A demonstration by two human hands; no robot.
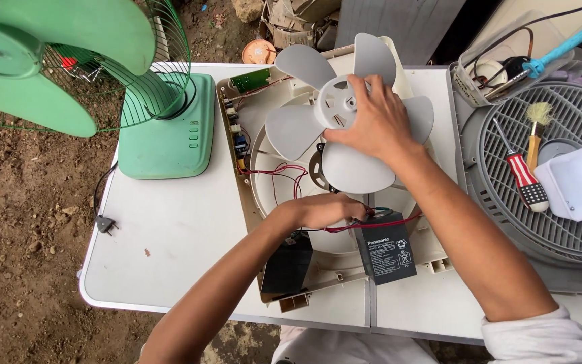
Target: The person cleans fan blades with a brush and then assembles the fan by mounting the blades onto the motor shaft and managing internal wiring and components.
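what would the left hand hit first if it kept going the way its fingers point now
The left hand reaches rightward under the grey fan blade, fingers near the red wires. Going straight on, it would probably meet those wires first, then the black battery top just beside them. Depth is hard to judge here.

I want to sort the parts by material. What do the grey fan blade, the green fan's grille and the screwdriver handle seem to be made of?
Grey fan blade, under the right hand: likely moulded plastic, matte, one uniform piece. Green fan's grille: thin wire, probably painted or coated metal. Screwdriver handle: seemingly hard plastic or rubber, red, white and black, with ribbed grip.
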